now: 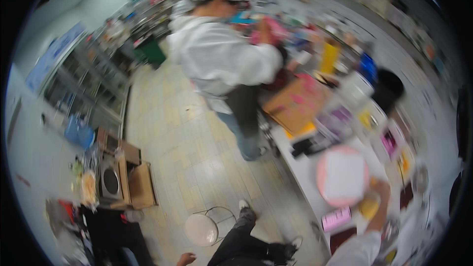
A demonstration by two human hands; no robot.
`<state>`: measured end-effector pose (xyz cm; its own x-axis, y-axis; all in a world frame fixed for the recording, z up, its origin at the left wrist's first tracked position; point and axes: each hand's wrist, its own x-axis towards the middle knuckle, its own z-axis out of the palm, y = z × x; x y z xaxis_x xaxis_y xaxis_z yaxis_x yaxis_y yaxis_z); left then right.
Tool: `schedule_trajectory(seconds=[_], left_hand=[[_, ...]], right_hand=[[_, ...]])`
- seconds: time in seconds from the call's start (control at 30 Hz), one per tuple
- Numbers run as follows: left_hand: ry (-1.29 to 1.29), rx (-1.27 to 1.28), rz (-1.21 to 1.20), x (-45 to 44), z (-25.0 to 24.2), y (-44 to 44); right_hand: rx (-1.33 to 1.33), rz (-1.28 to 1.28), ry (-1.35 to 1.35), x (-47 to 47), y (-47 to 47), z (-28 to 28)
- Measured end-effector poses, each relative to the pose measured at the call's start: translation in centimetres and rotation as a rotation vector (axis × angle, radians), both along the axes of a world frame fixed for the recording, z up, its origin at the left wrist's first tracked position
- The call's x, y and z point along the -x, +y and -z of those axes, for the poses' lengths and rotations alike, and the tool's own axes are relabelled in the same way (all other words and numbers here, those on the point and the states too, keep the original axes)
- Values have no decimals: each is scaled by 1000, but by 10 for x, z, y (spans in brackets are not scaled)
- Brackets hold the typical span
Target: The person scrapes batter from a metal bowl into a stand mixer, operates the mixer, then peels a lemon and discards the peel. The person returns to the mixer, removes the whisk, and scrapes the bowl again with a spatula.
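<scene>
My left hand (187,258) hangs at the bottom edge of the head view, beside my dark trousers, with nothing visible in it. Out over the white table, my right hand (381,188) reaches from a white sleeve to the rim of a round pink turntable or board (322,177). A white sheet or slab (345,177) lies on that round piece. Just under the right hand is a small round yellowish thing (368,207). Blur hides whether the fingers grip anything. A pink box with writing (336,219) lies near the table's edge.
A person in a white top (221,51) stands at the table's far part, by a brown board (295,103) with pink pieces. Bins with coloured contents line the table's right side. A round stool (201,229) stands near my feet. Cardboard boxes (138,188) and a glass cabinet (88,77) are left.
</scene>
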<state>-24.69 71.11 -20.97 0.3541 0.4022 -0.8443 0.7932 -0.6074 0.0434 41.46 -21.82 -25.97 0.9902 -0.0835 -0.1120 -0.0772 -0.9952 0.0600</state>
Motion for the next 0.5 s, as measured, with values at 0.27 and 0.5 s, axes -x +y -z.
schedule_trajectory(seconds=[0.27,0.5], left_hand=[[224,176,-566,-36,18,175],[-314,169,-15,-379,54,402]], right_hand=[[-199,148,-966,78,208,-254],[-1522,-685,-453,2,744,-399]])
